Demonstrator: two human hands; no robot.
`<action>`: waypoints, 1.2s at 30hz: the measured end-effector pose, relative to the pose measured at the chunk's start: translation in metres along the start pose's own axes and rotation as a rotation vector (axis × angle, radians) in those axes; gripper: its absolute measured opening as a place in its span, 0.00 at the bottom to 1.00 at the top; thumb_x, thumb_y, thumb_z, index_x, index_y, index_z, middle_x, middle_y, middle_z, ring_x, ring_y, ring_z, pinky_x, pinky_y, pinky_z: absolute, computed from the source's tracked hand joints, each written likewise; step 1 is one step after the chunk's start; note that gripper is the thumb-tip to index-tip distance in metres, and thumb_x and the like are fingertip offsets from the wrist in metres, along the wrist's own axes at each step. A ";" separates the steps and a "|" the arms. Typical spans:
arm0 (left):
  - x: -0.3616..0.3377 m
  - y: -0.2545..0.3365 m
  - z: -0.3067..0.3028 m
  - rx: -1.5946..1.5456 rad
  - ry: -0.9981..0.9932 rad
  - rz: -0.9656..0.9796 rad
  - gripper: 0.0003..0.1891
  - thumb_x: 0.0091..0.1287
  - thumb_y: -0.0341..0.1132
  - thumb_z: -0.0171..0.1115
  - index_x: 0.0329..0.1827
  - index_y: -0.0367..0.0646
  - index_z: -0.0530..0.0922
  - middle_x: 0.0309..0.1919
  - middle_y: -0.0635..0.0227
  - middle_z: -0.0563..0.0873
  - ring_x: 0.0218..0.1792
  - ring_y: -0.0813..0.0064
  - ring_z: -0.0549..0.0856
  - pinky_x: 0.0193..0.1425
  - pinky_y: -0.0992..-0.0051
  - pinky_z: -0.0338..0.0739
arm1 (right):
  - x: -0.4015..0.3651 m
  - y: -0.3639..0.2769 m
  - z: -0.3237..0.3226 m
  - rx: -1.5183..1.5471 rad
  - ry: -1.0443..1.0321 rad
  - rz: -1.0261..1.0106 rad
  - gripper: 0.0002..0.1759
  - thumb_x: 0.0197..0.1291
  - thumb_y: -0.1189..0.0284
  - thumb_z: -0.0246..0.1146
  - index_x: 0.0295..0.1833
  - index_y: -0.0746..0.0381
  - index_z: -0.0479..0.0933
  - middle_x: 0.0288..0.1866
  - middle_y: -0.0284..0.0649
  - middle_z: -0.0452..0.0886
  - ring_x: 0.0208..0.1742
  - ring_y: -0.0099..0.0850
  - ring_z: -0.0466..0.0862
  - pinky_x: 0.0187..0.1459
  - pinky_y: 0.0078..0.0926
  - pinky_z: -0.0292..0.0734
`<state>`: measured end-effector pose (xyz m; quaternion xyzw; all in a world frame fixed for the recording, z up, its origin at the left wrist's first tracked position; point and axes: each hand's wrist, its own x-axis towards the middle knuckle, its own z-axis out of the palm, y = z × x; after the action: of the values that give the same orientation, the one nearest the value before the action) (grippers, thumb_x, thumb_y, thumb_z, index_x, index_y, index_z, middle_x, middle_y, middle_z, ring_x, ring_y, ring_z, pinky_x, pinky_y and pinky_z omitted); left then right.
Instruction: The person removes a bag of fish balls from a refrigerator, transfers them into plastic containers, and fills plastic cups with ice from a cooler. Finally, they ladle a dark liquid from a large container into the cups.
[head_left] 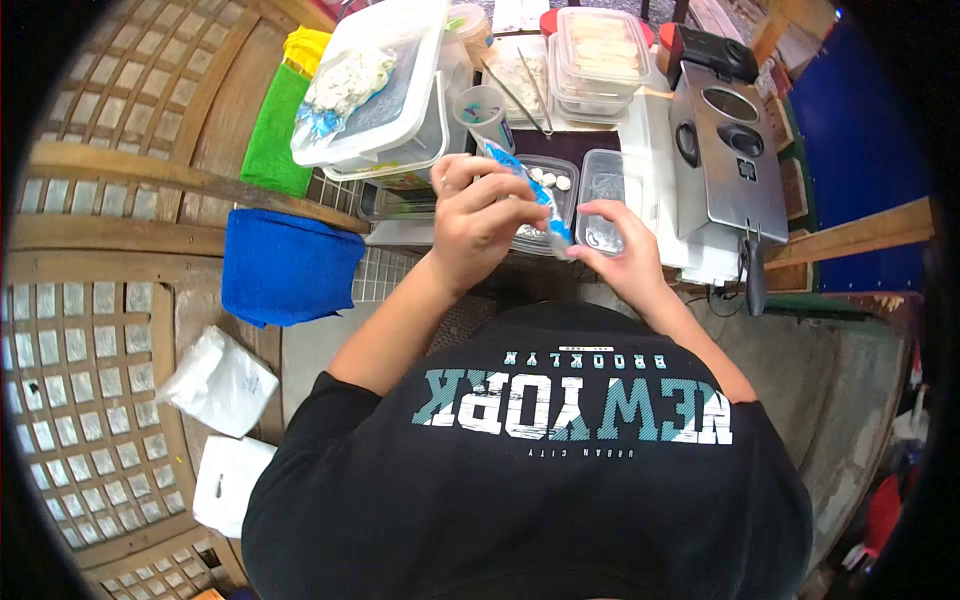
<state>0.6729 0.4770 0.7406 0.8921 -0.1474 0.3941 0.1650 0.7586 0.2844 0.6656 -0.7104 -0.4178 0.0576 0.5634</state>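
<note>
My left hand (483,213) is closed round a blue-and-white plastic packet (561,232) that slants down to the right. My right hand (628,253) has its thumb and forefinger apart, the thumb tip right at the packet's lower end. Behind the packet sits a clear plastic tub (568,205) with small white balls (549,180) in it; the packet and my left fingers partly cover it. Close beyond my right fingertips is another clear plastic container (604,175). A clear cup (484,108) stands above my left hand.
A large lidded box (425,125) at the left carries a bag of white pieces (350,80). Metal tongs (545,115) lie near stacked containers (600,50). A steel fryer-like appliance (735,150) stands right, its black handle (755,285) jutting forward. Blue cloth (290,265) hangs left.
</note>
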 end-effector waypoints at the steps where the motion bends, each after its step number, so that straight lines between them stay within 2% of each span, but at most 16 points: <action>1: -0.003 0.001 0.000 0.012 0.037 0.021 0.08 0.39 0.31 0.70 0.25 0.54 0.84 0.29 0.80 0.82 0.38 0.74 0.77 0.49 0.69 0.65 | 0.003 -0.006 0.000 -0.161 -0.042 -0.090 0.27 0.41 0.69 0.74 0.49 0.61 0.74 0.47 0.40 0.79 0.52 0.37 0.79 0.52 0.32 0.72; 2: -0.006 -0.001 0.000 0.065 0.081 0.067 0.09 0.38 0.36 0.69 0.26 0.58 0.84 0.31 0.85 0.80 0.38 0.78 0.75 0.51 0.69 0.60 | 0.006 -0.011 0.004 -0.253 -0.007 -0.232 0.29 0.37 0.65 0.75 0.48 0.59 0.75 0.44 0.41 0.80 0.49 0.39 0.79 0.49 0.34 0.71; 3: -0.008 0.000 0.001 0.056 0.104 0.060 0.09 0.39 0.36 0.69 0.26 0.58 0.84 0.31 0.84 0.80 0.39 0.77 0.75 0.51 0.69 0.61 | 0.005 -0.013 0.010 -0.264 0.011 -0.310 0.30 0.37 0.63 0.75 0.48 0.59 0.75 0.44 0.40 0.80 0.46 0.37 0.79 0.45 0.34 0.71; 5: -0.012 0.003 0.001 0.041 0.148 0.040 0.09 0.39 0.36 0.69 0.26 0.59 0.84 0.32 0.83 0.81 0.39 0.76 0.75 0.51 0.68 0.61 | 0.004 -0.026 0.021 -0.206 -0.030 -0.296 0.28 0.37 0.63 0.75 0.46 0.59 0.74 0.41 0.39 0.78 0.43 0.37 0.79 0.43 0.34 0.71; 6: -0.016 0.002 0.002 0.040 0.145 0.060 0.10 0.38 0.35 0.70 0.26 0.58 0.84 0.33 0.81 0.81 0.39 0.74 0.75 0.49 0.68 0.63 | 0.001 -0.027 0.029 -0.177 -0.002 -0.347 0.25 0.37 0.66 0.72 0.44 0.59 0.74 0.38 0.38 0.77 0.40 0.36 0.78 0.41 0.34 0.71; 10: -0.022 0.010 -0.001 0.025 0.179 -0.018 0.12 0.35 0.35 0.74 0.27 0.57 0.84 0.33 0.78 0.80 0.40 0.71 0.74 0.46 0.68 0.67 | -0.004 -0.025 0.035 -0.275 0.054 -0.410 0.24 0.34 0.74 0.67 0.44 0.59 0.72 0.40 0.38 0.74 0.38 0.36 0.78 0.37 0.32 0.71; 14: -0.024 0.010 -0.006 0.016 0.191 -0.066 0.14 0.33 0.36 0.75 0.27 0.59 0.85 0.34 0.78 0.80 0.42 0.69 0.74 0.46 0.70 0.69 | -0.004 -0.023 0.034 -0.312 0.089 -0.370 0.21 0.38 0.77 0.65 0.44 0.60 0.72 0.41 0.39 0.73 0.37 0.36 0.77 0.37 0.31 0.71; 17: -0.023 0.008 -0.002 -0.014 0.189 -0.091 0.12 0.36 0.34 0.74 0.27 0.57 0.85 0.33 0.78 0.81 0.42 0.70 0.74 0.47 0.70 0.68 | -0.007 -0.018 0.040 -0.256 0.074 -0.365 0.21 0.39 0.77 0.65 0.44 0.60 0.72 0.42 0.40 0.73 0.37 0.38 0.77 0.37 0.32 0.71; 20: -0.019 0.001 0.000 -0.018 0.060 -0.125 0.10 0.40 0.26 0.70 0.26 0.51 0.83 0.31 0.75 0.82 0.41 0.70 0.75 0.47 0.72 0.69 | -0.006 -0.014 0.043 -0.200 0.073 -0.259 0.19 0.42 0.76 0.64 0.44 0.60 0.72 0.42 0.41 0.73 0.38 0.39 0.77 0.39 0.33 0.71; 23: -0.008 -0.001 -0.001 -0.003 -0.106 -0.209 0.08 0.44 0.24 0.67 0.26 0.47 0.82 0.28 0.75 0.83 0.42 0.72 0.76 0.47 0.74 0.67 | 0.002 -0.016 0.037 -0.231 0.061 -0.142 0.17 0.46 0.72 0.64 0.44 0.60 0.72 0.40 0.41 0.73 0.38 0.40 0.77 0.39 0.33 0.71; 24: -0.011 -0.003 0.001 -0.040 -0.133 -0.264 0.06 0.47 0.25 0.66 0.25 0.48 0.81 0.27 0.76 0.83 0.41 0.72 0.77 0.51 0.70 0.63 | 0.006 -0.020 0.035 -0.239 0.067 -0.146 0.15 0.47 0.71 0.64 0.42 0.59 0.72 0.38 0.40 0.73 0.38 0.40 0.77 0.39 0.33 0.71; 28: -0.010 -0.002 0.004 0.021 -0.287 -0.273 0.03 0.49 0.31 0.67 0.24 0.51 0.80 0.26 0.79 0.82 0.40 0.73 0.77 0.56 0.62 0.54 | 0.013 -0.018 0.039 -0.303 0.062 -0.182 0.09 0.50 0.70 0.64 0.36 0.60 0.74 0.31 0.38 0.74 0.36 0.38 0.76 0.37 0.35 0.70; 32: -0.015 0.001 0.014 -0.018 -0.288 -0.441 0.04 0.49 0.33 0.69 0.24 0.50 0.81 0.24 0.76 0.80 0.39 0.73 0.78 0.54 0.64 0.56 | 0.016 -0.014 0.038 -0.395 0.078 -0.289 0.05 0.49 0.74 0.63 0.29 0.61 0.74 0.27 0.38 0.73 0.31 0.37 0.76 0.33 0.34 0.70; 35: -0.019 0.005 0.024 -0.057 -0.326 -0.595 0.02 0.51 0.33 0.66 0.25 0.49 0.81 0.25 0.73 0.81 0.38 0.71 0.78 0.51 0.63 0.57 | 0.015 -0.009 0.038 -0.440 0.042 -0.314 0.04 0.49 0.76 0.63 0.30 0.61 0.75 0.26 0.39 0.73 0.29 0.37 0.75 0.30 0.34 0.71; 36: -0.020 0.006 0.027 -0.041 -0.358 -0.588 0.02 0.52 0.33 0.66 0.25 0.49 0.81 0.25 0.73 0.81 0.38 0.71 0.78 0.50 0.63 0.57 | 0.016 -0.006 0.038 -0.428 0.043 -0.319 0.04 0.49 0.77 0.63 0.30 0.62 0.75 0.26 0.39 0.73 0.29 0.38 0.75 0.30 0.35 0.71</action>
<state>0.6756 0.4632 0.7095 0.9478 0.0813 0.1639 0.2610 0.7440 0.3236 0.6632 -0.7398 -0.5150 -0.1367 0.4109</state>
